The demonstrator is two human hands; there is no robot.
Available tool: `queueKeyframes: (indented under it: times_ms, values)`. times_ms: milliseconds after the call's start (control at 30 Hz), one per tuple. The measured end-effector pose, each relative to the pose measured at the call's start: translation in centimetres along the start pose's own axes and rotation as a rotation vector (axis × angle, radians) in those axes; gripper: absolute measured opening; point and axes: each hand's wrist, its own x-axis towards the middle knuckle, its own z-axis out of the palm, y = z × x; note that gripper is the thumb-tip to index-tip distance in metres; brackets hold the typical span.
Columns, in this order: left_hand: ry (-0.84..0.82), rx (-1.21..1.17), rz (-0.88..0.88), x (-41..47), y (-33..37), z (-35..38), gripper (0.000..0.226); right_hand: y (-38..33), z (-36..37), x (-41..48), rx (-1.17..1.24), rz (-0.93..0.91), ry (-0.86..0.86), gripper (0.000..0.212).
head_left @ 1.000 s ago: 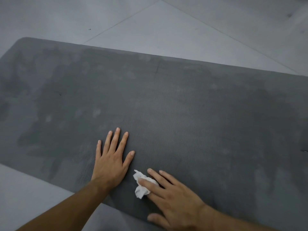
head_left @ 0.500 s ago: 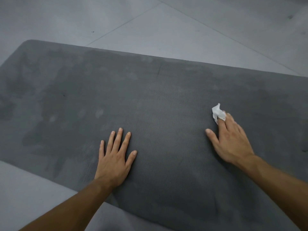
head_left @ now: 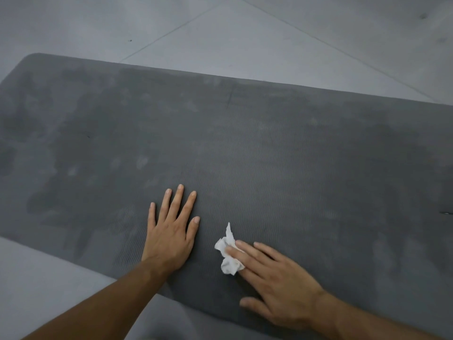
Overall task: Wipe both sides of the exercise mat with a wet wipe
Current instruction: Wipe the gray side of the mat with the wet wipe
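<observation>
Two bare hands rest on a dark grey exercise mat [head_left: 282, 148] that lies flat across the middle of the frame, over a pale tiled floor [head_left: 220, 30]. At lower centre, the left hand [head_left: 169, 234] lies palm down near the mat's lower edge, its fingers straight, slightly spread and holding nothing. At lower right, the right hand [head_left: 282, 283] presses a crumpled white wet wipe [head_left: 230, 266] onto the mat with straightened fingers, the thumb lying apart lower down. The wipe sits between the two hands, just right of the left thumb. Darker and lighter patches mottle the mat, mostly toward the left.
</observation>
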Motion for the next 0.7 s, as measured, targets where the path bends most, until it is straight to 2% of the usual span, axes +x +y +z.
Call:
queueKeyframes:
  times_ms: [100, 300, 400, 500, 700]
  values:
    - [-0.007, -0.003, -0.008, 0.0, 0.0, 0.0, 0.063, 4.1, -0.2, 0.2, -0.011, 0.132, 0.041, 0.071]
    - [-0.04, -0.001, -0.014, 0.1, 0.1, -0.2, 0.064, 14.8, -1.5, -0.7, 0.005, 0.741, 0.059, 0.074]
    - [-0.039, -0.009, -0.015, 0.0, 0.0, -0.3, 0.064, 16.2, -1.8, -1.1, 0.044, 0.851, 0.046, 0.077]
    - [-0.041, -0.008, -0.015, 0.0, 0.0, -0.2, 0.063, 14.1, -1.6, -0.1, 0.097, 0.801, 0.078, 0.08]
    - [0.014, -0.006, -0.002, 0.0, 0.1, 0.2, 0.063, 2.3, 0.0, 2.1, 0.115, 0.315, 0.082, 0.079]
